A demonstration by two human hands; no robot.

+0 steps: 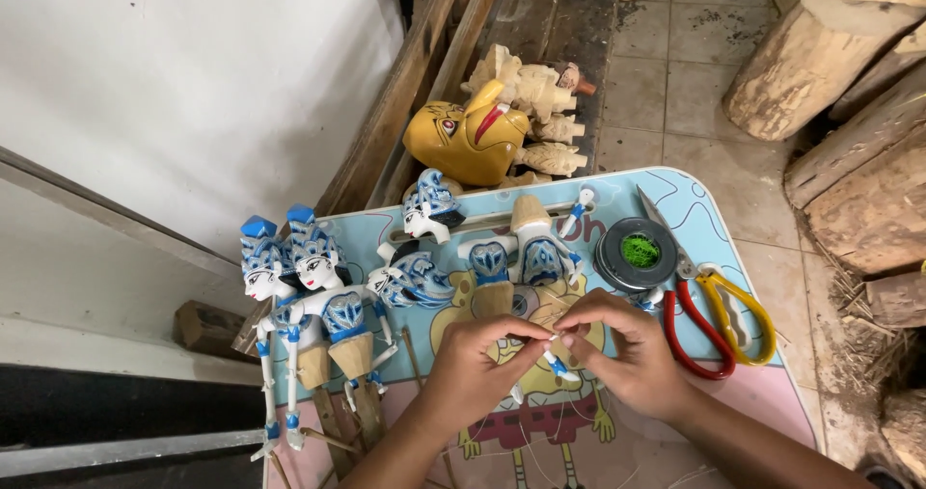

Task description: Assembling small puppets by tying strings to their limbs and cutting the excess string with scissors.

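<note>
A: Head view, hands?

B: Left hand [470,362] and right hand [625,354] met over the middle of the desk [772,393], fingertips nearly touching. Both pinched a small white-and-blue puppet arm [557,364] between them. Left grip: thumb and forefinger closed on its upper end. Right grip: fingers pressed together at the same spot. Thin thread near the tips, too fine to trace.

A: Where did the piece sit?

B: Held just above the desk's cartoon-print top, in front of a headless puppet torso [492,272] lying flat.

A: Around it?

B: Two finished blue-and-white rod puppets [304,291] lay at the left edge, heads toward the wall. A loose puppet head [429,204] further back, another head [410,279] beside the torso. A second torso [542,258] just right of the first. A round black spool with green centre [637,253] near the right hand, touching red-and-yellow scissors [709,306].

A: Off the desk?

B: Yellow carved mask [463,140] on the floor behind it, unpainted carved wooden figures [531,103] next to that. Logs [849,113] stacked at the right.
</note>
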